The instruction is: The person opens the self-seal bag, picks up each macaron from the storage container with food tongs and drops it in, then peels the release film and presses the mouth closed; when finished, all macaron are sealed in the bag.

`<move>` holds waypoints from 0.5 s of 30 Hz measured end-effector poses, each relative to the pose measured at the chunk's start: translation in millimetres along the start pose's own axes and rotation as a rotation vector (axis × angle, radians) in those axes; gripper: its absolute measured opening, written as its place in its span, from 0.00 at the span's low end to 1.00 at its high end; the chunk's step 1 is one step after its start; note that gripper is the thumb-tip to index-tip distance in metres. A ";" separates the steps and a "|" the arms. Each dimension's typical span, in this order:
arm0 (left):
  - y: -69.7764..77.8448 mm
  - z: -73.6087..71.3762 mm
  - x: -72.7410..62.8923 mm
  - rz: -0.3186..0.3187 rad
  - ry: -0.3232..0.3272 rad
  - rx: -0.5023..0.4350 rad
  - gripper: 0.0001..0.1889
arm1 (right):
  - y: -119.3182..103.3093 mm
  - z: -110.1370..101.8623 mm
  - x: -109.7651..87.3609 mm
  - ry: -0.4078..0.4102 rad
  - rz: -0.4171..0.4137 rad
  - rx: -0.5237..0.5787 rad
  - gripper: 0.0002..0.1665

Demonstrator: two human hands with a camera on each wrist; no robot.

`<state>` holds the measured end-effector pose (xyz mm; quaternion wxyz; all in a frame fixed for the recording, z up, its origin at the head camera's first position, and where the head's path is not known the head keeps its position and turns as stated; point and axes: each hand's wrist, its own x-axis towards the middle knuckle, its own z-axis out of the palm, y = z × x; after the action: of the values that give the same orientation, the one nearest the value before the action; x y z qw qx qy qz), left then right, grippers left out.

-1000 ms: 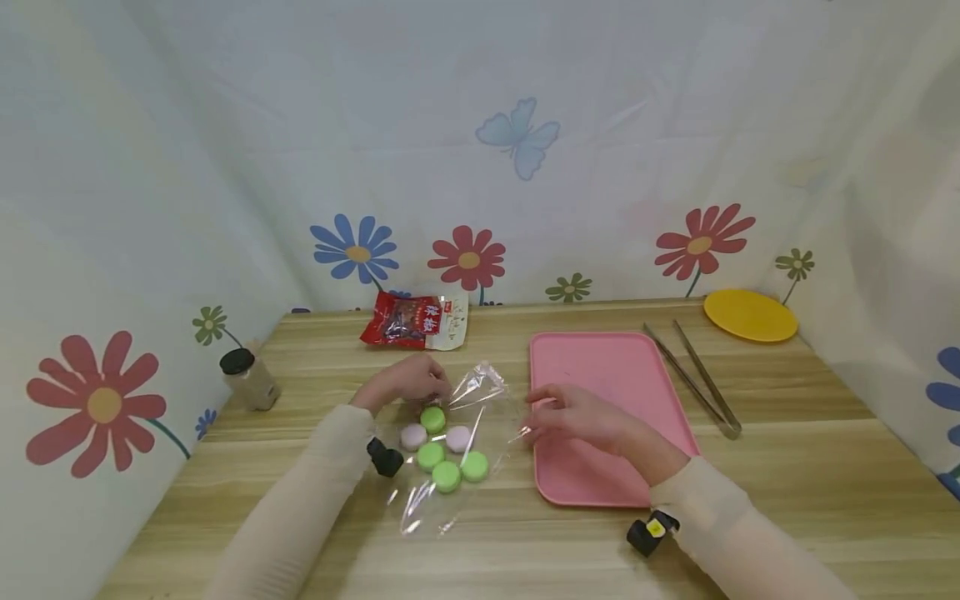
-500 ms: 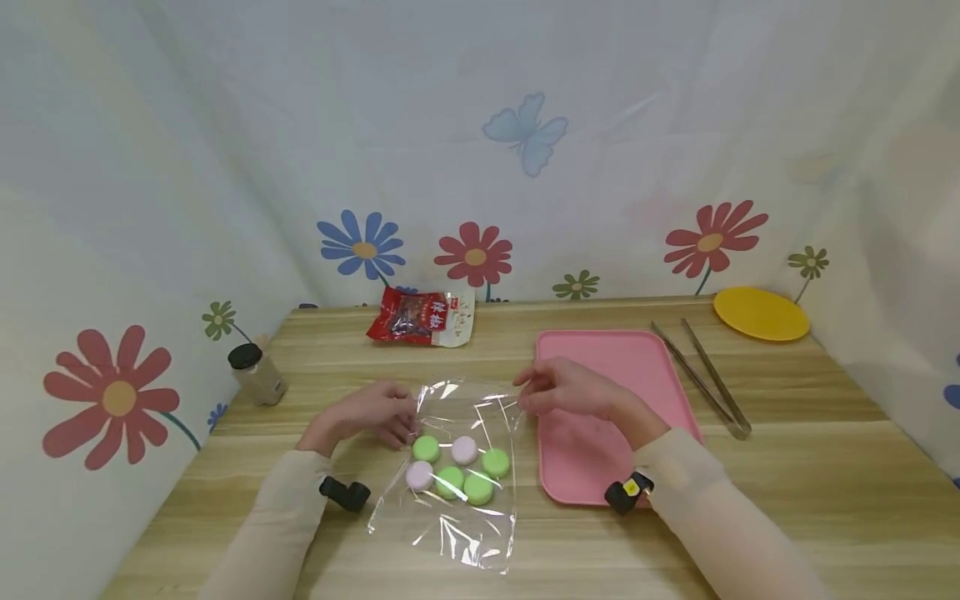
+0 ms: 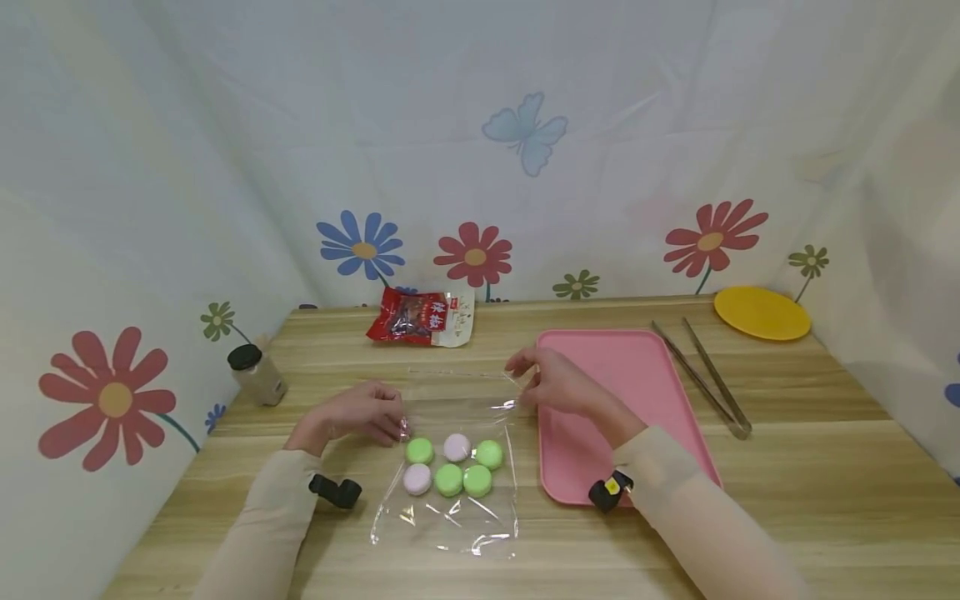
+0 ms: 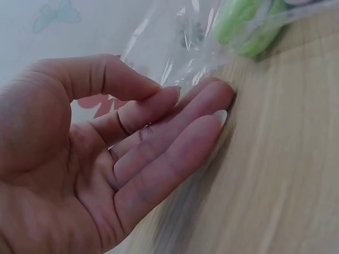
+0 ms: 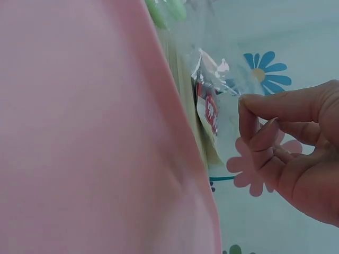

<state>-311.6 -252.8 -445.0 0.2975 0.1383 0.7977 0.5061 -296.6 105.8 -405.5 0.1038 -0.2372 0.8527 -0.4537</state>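
A clear plastic bag [image 3: 461, 533] lies flat on the wooden table, holding several green macarons [image 3: 448, 481] and two lilac macarons [image 3: 457, 447] in two rough rows. At its left edge, my left hand [image 3: 363, 412] pinches the film. The left wrist view shows thumb and index finger meeting on the plastic [image 4: 172, 69], with the other fingers loosely bent below. My right hand [image 3: 558, 383] pinches the upper right edge between thumb and index finger, over the pink tray's left side. In the right wrist view, the film [image 5: 228, 79] stretches from those fingertips.
A pink tray [image 3: 600, 350] lies right of the bag, with metal tongs [image 3: 705, 379] alongside. A yellow plate [image 3: 761, 313] is at the back right. Behind the bag lies a red-and-white food packet [image 3: 422, 317]. A black-lidded jar [image 3: 257, 375] stands at left.
My left hand has moved from over the bag to its left edge. The bag has been drawn toward me and flattened, its macarons shifting apart. The right hand has risen slightly along the edge.
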 end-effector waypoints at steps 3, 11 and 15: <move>0.6 0.2 -0.3 -0.019 0.021 0.030 0.11 | -1.6 -0.2 0.7 -0.008 0.023 -0.023 0.27; 0.0 2.5 0.6 -0.004 0.038 0.039 0.12 | -3.0 3.0 -1.0 -0.006 0.015 -0.020 0.28; -2.5 5.7 4.2 -0.032 0.087 0.038 0.24 | -2.4 3.9 -3.1 -0.006 0.001 -0.026 0.28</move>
<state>-311.2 -247.5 -450.4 0.2678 0.1087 0.8214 0.4917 -291.7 103.5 -405.9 0.1037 -0.2394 0.8583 -0.4420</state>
